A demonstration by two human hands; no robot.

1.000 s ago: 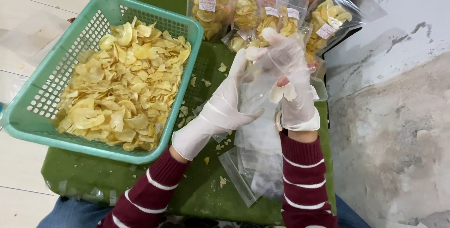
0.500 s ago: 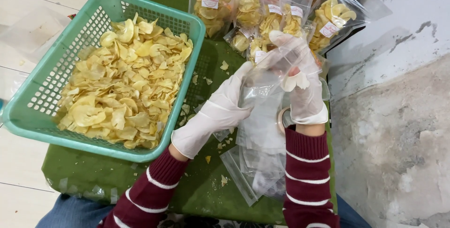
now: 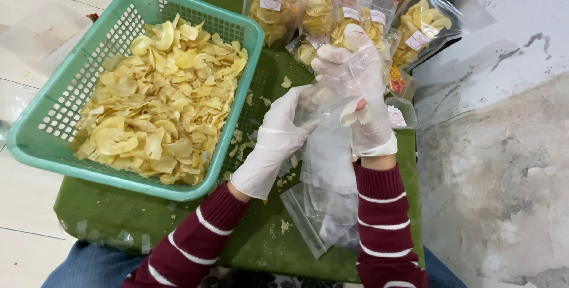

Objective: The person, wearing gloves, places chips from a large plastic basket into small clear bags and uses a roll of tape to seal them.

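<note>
— What's it all resting on?

— A low surface under a green cloth [image 3: 148,217], set over pale floor tiles [image 3: 29,246].

— And lying on it?

— A teal plastic basket [image 3: 35,146] of chips at the left, filled clear packets [image 3: 320,12] along the far edge, a stack of empty clear bags [image 3: 323,217] nearer, and loose crumbs [image 3: 285,82], possibly chip bits.

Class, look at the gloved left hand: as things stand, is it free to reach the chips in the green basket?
Probably not at once: the left hand is busy gripping the clear bag with the right hand. The path itself looks open; the green basket sits uncovered right beside it, chips exposed.
</note>
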